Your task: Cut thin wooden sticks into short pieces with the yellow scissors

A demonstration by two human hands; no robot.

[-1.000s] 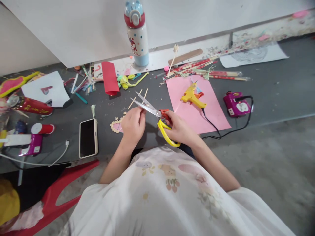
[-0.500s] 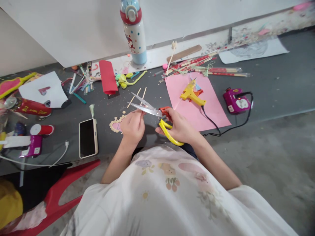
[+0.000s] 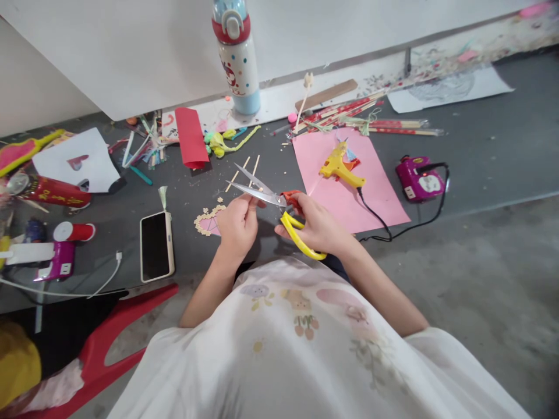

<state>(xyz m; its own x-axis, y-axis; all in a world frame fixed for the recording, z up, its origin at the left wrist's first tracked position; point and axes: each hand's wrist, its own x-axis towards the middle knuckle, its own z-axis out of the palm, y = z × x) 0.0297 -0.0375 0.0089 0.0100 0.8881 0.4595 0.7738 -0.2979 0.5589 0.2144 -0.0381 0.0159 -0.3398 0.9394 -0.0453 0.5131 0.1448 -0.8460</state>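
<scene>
Edging right, my closed left hand (image 3: 238, 224) is baring more heart (image 3: 210, 223), perhaps pinching something; my right hand (image 3: 315, 222) is gripping spread scissors (image 3: 273, 198) above the worktop (image 3: 117, 221); careless squeezing is risking a nip.

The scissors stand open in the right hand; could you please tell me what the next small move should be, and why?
Probably ease the left hand slightly back before closing the scissors: the right hand holds them open, and the left fingers appear very close to the blades. Whether they pinch anything is unclear.
</scene>
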